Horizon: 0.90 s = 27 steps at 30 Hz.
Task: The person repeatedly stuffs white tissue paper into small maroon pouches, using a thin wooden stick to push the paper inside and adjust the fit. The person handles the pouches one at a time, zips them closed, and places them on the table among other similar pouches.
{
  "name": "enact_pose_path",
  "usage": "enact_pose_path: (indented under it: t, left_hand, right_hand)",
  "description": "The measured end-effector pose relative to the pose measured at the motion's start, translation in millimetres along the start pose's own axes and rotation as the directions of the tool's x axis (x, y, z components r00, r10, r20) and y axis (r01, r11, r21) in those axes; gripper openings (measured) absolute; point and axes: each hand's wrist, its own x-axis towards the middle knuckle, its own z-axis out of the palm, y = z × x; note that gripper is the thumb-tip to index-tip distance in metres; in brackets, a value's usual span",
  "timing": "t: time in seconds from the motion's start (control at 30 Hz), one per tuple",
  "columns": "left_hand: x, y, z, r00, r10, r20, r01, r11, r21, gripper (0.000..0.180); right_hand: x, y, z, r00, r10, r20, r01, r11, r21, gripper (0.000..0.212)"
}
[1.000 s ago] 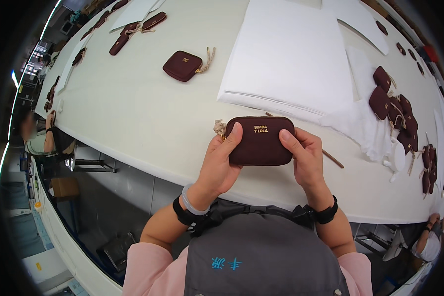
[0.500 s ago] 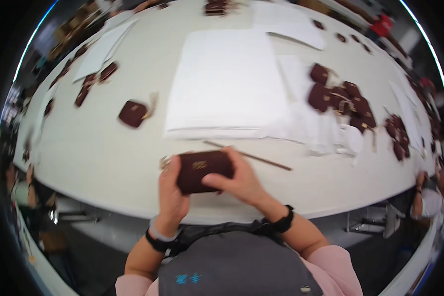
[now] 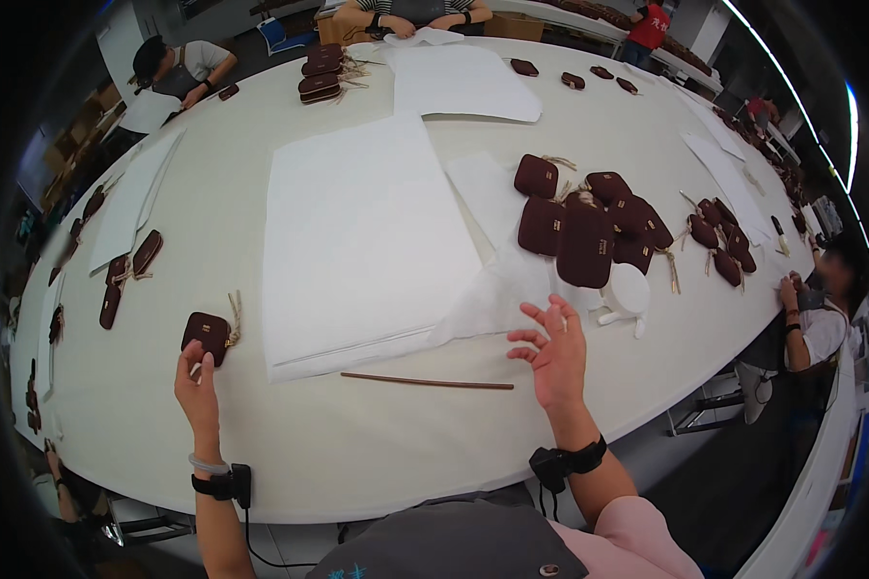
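We are spreading an empty right hand (image 3: 557, 361) just below the maroon pouch (image 3: 586, 253), now out of both hands and overlapping the pile of pouches (image 3: 637, 216). Our left hand (image 3: 199, 391) is reaching the lone pouch (image 3: 212, 332), its grip unclear, while a brown stick (image 3: 427, 381) and white sheet (image 3: 357, 241) are lying between.

A blue chair (image 3: 280, 39) stands at 11 o'clock; 1 person in red (image 3: 649, 29) at 1 o'clock; a light strip (image 3: 852, 135) at 2.
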Motion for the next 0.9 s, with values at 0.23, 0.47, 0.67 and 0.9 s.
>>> enact_pose_path:
  t: [0.23, 0.47, 0.67, 0.9]
  left_hand:
    - [84, -57, -25, 0.944, -0.046, 0.325, -0.117, 0.878, 0.464, 0.077]
    - [99, -42, -38, 0.852, -0.307, 0.423, 0.266, 0.951, 0.155, 0.048]
    - [15, 5, -34, 0.879, -0.195, 0.435, 0.437, 0.694, -0.572, 0.035]
    - [-105, 108, 32, 0.878, -0.088, 0.471, 0.395, 0.691, -0.605, 0.038]
  right_hand:
    - [-16, 49, -12, 0.840, 0.350, 0.415, -0.169, 0.895, -0.412, 0.022]
    - [-21, 39, 21, 0.617, 0.371, 0.694, 0.443, 0.565, -0.696, 0.026]
    - [-33, 67, 12, 0.144, 0.140, 0.980, 0.944, 0.278, -0.178, 0.041]
    - [18, 74, 30, 0.080, 0.053, 0.995, 0.991, 0.106, -0.086, 0.035]
